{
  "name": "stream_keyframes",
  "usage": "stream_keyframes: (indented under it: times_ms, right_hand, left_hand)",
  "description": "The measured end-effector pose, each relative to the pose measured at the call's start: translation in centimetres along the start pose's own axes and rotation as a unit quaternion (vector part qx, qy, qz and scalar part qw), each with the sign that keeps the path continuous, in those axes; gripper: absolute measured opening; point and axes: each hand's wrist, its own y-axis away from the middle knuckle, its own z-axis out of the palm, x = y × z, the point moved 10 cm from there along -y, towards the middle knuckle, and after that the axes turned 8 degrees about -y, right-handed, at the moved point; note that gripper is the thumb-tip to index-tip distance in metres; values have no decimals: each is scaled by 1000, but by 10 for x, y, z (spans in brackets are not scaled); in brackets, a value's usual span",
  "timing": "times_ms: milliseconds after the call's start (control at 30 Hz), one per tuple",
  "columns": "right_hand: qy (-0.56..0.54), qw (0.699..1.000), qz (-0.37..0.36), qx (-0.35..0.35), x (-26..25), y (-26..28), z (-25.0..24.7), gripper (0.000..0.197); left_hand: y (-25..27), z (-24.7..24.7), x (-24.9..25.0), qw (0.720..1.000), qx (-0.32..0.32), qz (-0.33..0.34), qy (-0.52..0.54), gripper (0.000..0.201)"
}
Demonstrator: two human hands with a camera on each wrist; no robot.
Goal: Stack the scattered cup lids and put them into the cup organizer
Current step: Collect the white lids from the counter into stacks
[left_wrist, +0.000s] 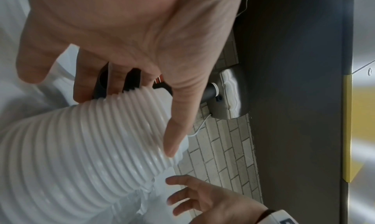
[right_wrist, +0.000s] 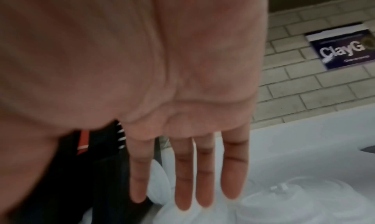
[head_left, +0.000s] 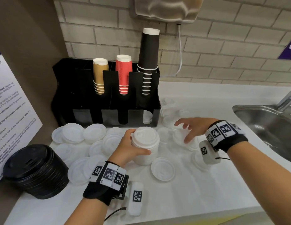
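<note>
My left hand [head_left: 133, 144] grips a tall stack of white lids [head_left: 145, 144] just above the white counter, fingers and thumb curled round its ribbed side [left_wrist: 91, 147]. My right hand [head_left: 187, 129] hovers to the right of the stack with fingers spread and straight [right_wrist: 182, 171], over clear and white lids [head_left: 179, 135] lying loose. More white lids [head_left: 73, 133] are scattered in front of the black cup organizer [head_left: 107, 111], which holds tan, red and black cup stacks. One front slot holds white lids [head_left: 147, 117].
A stack of black lids [head_left: 36, 171] stands at the front left. A steel sink [head_left: 268, 125] lies at the right. A single white lid [head_left: 163, 168] lies face up near the held stack. Brick wall and a wall dispenser [head_left: 167, 8] are behind.
</note>
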Motion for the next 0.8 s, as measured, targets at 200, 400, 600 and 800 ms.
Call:
stream_keyframes:
  times_ms: [200,400,600,800]
  right_hand:
    - [59,996,-10,70,-24,-31,18,70]
    - [182,980,-10,73,-48,-65,48,83]
    - [144,985,-10,91,-52,-52,26,71]
    - [-159,970,-107,150,-61,8,-4,56]
  left_hand:
    - [2,1,-1,1000,2,0,4,80]
    - [3,2,-1,1000,9,-4,2,80]
    - [2,3,-2,1000,7,-4,-3,81]
    - [2,-2,-2,999,33,8,9,86]
